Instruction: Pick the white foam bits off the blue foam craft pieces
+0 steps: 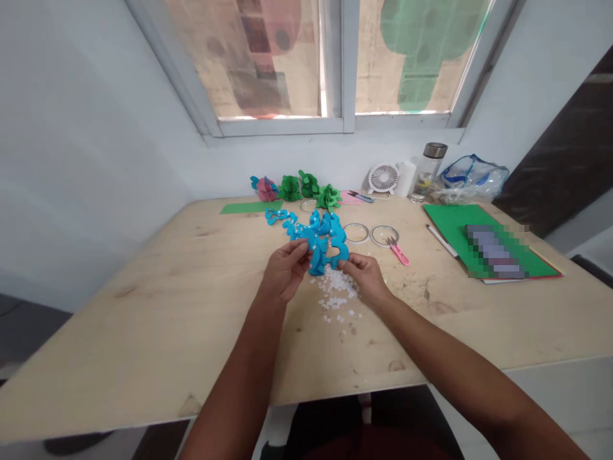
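A curly blue paper strip (316, 235) is held up just above the wooden table (143, 332), its far end trailing to the left on the tabletop. My left hand (285, 271) pinches its near left side with closed fingers. My right hand (366, 276) pinches its right side, fingers also closed. Under the hands lies a scatter of small white paper bits (338, 291).
Green paper flowers (309, 186) and a pink-blue one (265, 188) stand at the back edge. Tape rolls (357, 232), pink snips (398, 251), a pen (441, 240), green sheets (450, 223), a small white fan (383, 178), a bottle (428, 170) and a plastic bag (472, 179) lie to the right.
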`<state>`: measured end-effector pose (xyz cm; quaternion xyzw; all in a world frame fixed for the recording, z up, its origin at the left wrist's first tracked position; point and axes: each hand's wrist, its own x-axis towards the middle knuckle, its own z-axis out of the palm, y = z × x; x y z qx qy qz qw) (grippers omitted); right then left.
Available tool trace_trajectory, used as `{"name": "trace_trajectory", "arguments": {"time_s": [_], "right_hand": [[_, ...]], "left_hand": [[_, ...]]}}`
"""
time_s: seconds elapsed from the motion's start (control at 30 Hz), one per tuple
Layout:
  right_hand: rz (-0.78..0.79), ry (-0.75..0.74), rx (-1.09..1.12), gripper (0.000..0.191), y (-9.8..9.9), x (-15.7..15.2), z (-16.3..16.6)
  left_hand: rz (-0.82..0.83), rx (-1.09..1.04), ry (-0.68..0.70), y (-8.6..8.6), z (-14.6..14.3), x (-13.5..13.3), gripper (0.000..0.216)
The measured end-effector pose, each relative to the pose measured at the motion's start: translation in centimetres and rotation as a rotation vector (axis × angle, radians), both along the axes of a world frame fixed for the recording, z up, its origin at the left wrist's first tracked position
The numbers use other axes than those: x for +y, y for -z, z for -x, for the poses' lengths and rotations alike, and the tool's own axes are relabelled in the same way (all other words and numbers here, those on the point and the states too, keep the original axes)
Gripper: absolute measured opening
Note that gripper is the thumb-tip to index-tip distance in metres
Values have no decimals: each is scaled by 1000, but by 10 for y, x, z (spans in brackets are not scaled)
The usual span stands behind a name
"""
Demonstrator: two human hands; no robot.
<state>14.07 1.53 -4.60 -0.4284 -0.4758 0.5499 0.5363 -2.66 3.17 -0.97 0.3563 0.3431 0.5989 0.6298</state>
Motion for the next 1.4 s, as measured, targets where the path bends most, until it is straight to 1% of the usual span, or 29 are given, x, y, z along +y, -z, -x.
{"name": "trace_trajectory", "arguments": {"time_s": [0.13,0.23,0.5,0.73,0.97,1.2,1.4], "right_hand": [[-53,-30,-78,32,1,1,0],[-90,-51,-111,32,0,0,0],[-156,-86,-176,33,-3,-2,1],[-186,-79,-231,32,-2,-2,0],[-204,-97,-218,31,-3,-3,1],[-219,-104,-252,35,-2,-2,0],[-207,-76,-285,33,-3,-2,-1]], "left_hand": [[-8,72,-9,-8,-8,-10,27],[-8,125,-11,-10,-13,-14,26],[34,176,-23,-7,-17,-14,30],[55,191,-17,-6,-15,-12,30],[62,199,-39,-7,-16,-12,30],[72,229,-66,-6,-18,-12,30],[72,208,-36,-5,-16,-11,31]]}}
